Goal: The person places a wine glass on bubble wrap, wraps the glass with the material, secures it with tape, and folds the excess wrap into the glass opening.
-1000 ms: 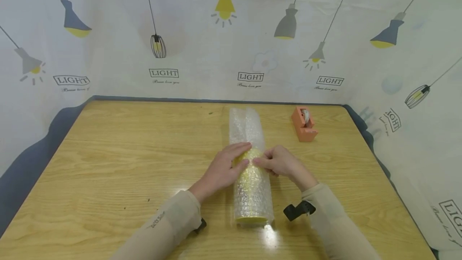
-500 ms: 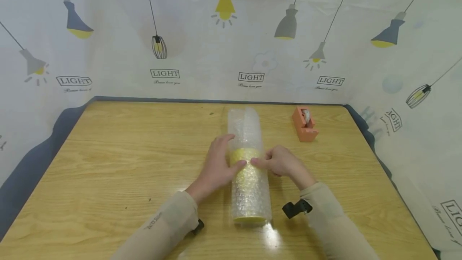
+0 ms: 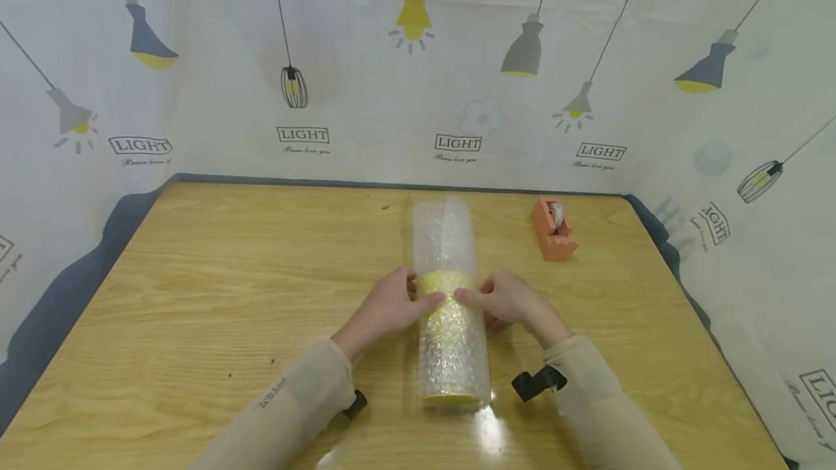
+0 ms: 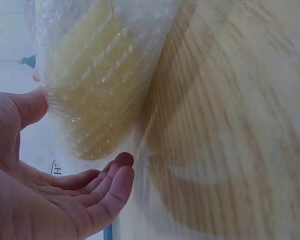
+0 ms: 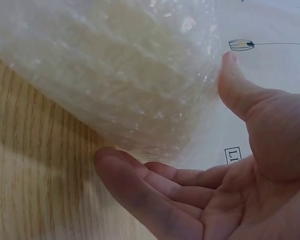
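Note:
A yellow cylinder wrapped in clear bubble wrap [image 3: 453, 354] lies lengthwise on the wooden table. The loose, flattened end of the wrap [image 3: 443, 234] extends beyond the cylinder toward the back. My left hand [image 3: 392, 303] holds the bundle from the left, thumb on top and the other fingers curled low at its side, near the yellow part's far end. From the right, my right hand [image 3: 512, 301] grips it the same way, and the two thumb tips nearly meet on top. Both wrist views show the bubble wrap [image 4: 97, 75] between thumb and curled fingers.
An orange tape dispenser [image 3: 554, 231] with a tape roll stands at the back right of the table [image 3: 228, 274]. A pale cloth printed with lamps [image 3: 366, 78] hangs behind and along the sides of the table.
My left hand's fingers have slid off the top of the wrap and curled down at its left side, its thumb staying on top. The right hand has hardly moved.

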`<act>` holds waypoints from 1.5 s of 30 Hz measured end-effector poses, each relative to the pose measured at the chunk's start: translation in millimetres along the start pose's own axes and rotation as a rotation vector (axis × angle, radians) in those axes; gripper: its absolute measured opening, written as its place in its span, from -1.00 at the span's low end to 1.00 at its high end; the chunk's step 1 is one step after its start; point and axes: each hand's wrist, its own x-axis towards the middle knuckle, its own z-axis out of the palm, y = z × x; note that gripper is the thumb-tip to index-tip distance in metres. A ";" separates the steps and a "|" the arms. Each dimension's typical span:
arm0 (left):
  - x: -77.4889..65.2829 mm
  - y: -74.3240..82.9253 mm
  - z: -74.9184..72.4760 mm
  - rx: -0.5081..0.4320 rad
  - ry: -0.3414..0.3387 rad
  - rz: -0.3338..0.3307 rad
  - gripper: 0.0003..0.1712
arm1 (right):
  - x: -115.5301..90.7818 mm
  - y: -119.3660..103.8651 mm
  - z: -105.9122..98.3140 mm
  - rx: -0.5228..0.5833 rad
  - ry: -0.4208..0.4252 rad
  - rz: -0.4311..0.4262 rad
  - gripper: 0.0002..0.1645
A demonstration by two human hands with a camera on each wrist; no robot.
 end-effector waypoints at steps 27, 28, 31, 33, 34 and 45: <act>4.7 3.1 -12.6 -0.064 0.001 0.131 -0.35 | 5.7 -2.4 -1.6 0.175 0.066 -0.137 -0.36; 5.2 4.6 -14.4 -0.076 0.009 0.146 -0.36 | 6.1 -4.2 -2.4 0.192 0.072 -0.142 -0.34; 6.4 8.9 -19.4 -0.104 0.036 0.192 -0.36 | 7.2 -8.8 -5.1 0.231 0.092 -0.166 -0.27; 6.3 12.0 -22.3 -0.109 0.053 0.215 -0.35 | 7.8 -11.1 -6.2 0.258 0.104 -0.194 -0.25; 6.2 13.7 -23.8 -0.105 0.061 0.225 -0.34 | 7.9 -12.1 -6.7 0.267 0.112 -0.209 -0.25; 4.5 27.2 -36.4 -0.064 0.156 0.314 -0.30 | 8.2 -19.8 -10.3 0.258 0.233 -0.355 -0.22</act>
